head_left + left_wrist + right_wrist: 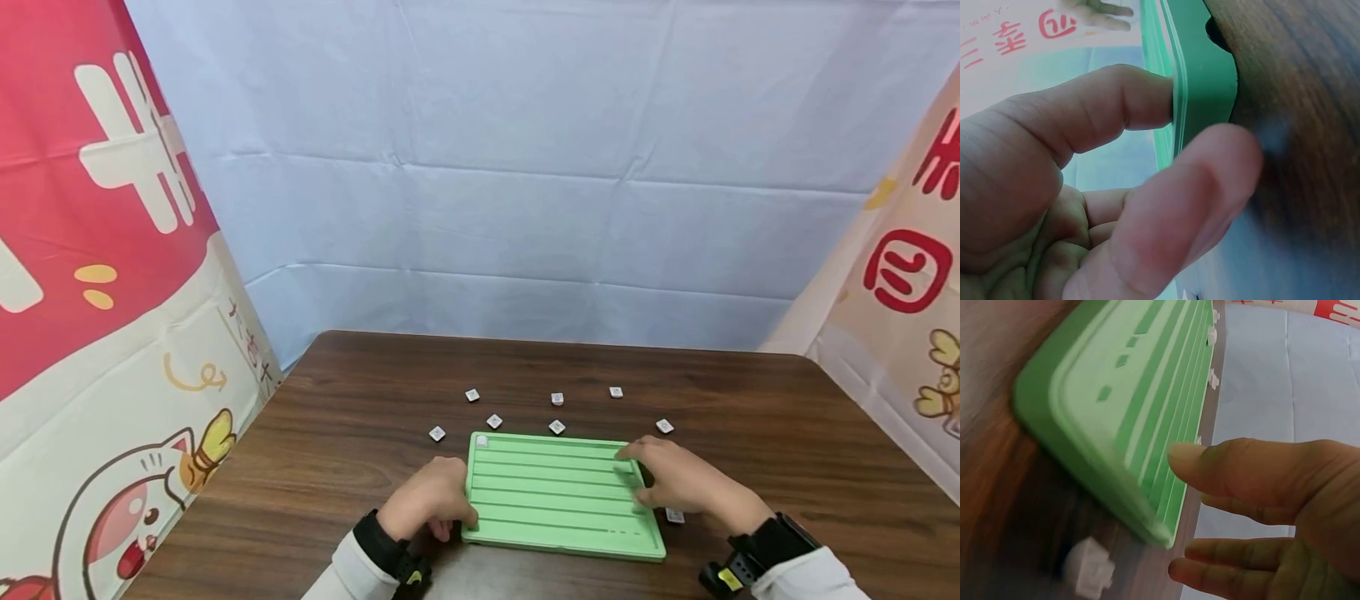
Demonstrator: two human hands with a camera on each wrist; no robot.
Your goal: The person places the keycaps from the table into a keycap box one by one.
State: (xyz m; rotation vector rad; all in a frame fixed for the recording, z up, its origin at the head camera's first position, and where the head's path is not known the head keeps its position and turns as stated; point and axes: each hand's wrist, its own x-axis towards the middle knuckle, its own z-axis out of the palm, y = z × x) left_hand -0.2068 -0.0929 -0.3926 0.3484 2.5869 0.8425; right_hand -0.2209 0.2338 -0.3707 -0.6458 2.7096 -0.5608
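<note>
On the brown table lies a light green grooved board [555, 496] with a raised rim. My left hand [431, 500] grips its left edge, thumb and a finger at the rim; in the left wrist view a fingertip [1154, 103] touches the board's side wall [1207, 94]. My right hand [682, 475] is at the right edge, fingers spread and thumb over the grooves. The right wrist view shows the right thumb [1235, 465] in front of the board [1094, 428], contact unclear. A small white square tile [482, 442] sits in the board's upper left corner.
Several similar white tiles lie loose beyond the board, among them one tile [557, 427] near its far edge and another tile [437, 433] to the left. One more tile [675, 516] lies beside the right edge, below my right hand. Cloth [510, 225] hangs behind the table [352, 392].
</note>
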